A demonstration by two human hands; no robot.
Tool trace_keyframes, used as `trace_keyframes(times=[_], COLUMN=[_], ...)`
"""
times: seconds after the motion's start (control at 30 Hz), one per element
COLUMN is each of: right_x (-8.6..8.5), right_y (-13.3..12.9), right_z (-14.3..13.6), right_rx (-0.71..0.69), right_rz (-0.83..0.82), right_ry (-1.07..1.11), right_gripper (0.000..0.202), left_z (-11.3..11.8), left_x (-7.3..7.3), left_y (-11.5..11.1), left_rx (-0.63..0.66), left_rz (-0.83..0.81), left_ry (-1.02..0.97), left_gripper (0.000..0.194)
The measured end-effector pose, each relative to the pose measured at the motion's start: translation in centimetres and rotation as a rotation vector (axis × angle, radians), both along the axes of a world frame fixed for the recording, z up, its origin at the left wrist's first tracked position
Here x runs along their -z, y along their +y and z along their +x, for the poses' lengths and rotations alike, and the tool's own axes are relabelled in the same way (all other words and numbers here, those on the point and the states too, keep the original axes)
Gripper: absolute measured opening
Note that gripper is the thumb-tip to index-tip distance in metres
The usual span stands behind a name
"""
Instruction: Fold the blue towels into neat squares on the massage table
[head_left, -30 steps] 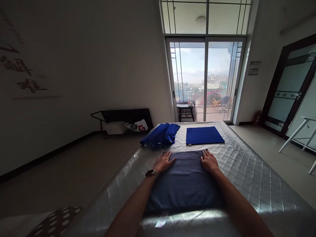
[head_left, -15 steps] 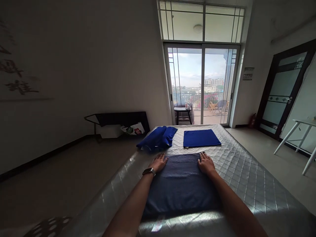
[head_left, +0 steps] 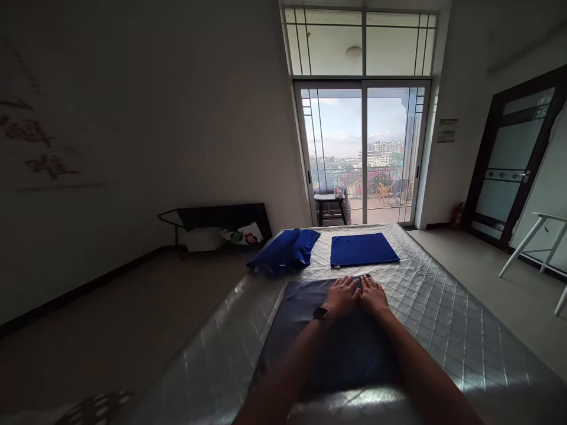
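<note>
Dark cloth (head_left: 296,313) flat on mattress (head_left: 429,307), near side. Left hand (head_left: 342,295) and right hand (head_left: 372,295) lie open, palms down, side by side on its far part, gripping nothing. Beyond: blue cloth (head_left: 364,249), flat; blue heap (head_left: 283,252), rumpled, to its left.

Both arms reach forward from the bottom of the view and draw toward each other. The left hand (head_left: 344,295) lies palm down, fingers together and pointing away, a dark watch (head_left: 320,313) on its wrist. The right hand (head_left: 373,297) lies palm down just beside it, thumb side inward, its fingers also straight and pointing away, the wrist bare and the forearm (head_left: 416,348) slanting out toward the lower right.
</note>
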State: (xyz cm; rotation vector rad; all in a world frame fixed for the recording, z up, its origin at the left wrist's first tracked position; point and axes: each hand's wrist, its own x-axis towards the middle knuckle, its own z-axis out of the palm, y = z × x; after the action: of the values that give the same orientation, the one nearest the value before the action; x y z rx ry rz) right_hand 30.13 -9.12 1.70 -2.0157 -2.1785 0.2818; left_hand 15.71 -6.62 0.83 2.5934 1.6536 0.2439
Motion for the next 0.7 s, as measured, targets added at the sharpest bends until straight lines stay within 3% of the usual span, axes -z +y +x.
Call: trace_keyframes(times=[0.07, 0.13, 0.37, 0.43, 0.53, 0.7], right_x=[-0.2, -0.3, -0.5, -0.5, -0.6, -1.1], right_y=[0.0, -0.1, -0.4, -0.3, 0.1, 0.7], right_z=[0.1, 0.0, -0.2, -0.2, -0.3, -0.9], right_rx=[-0.007, 0.006, 0.029, 0.026, 0.021, 0.014], right_rz=[-0.021, -0.029, -0.026, -0.025, -0.018, 0.013], right_ry=[-0.017, -0.023, -0.023, -0.033, -0.068, -0.109], right_gripper=[0.063, 0.063, 0.063, 0.063, 0.064, 0.064], left_z=[1.2, 0.3, -11.4, -13.7, -14.9, -14.4], left_x=[1.0, 1.5, 1.0, 0.9, 1.1, 1.3], left_y=[-0.2, 0.0, 0.4, 0.1, 0.0, 0.3], left_rx=[0.011, -0.019, -0.315, -0.369, -0.397, -0.41], left_rz=[-0.017, -0.034, -0.08, -0.088, -0.09, -0.076], left_ry=[-0.032, -0.052, -0.026, -0.014, -0.014, -0.031], left_gripper=[0.059, 0.062, 0.071, 0.071, 0.071, 0.073])
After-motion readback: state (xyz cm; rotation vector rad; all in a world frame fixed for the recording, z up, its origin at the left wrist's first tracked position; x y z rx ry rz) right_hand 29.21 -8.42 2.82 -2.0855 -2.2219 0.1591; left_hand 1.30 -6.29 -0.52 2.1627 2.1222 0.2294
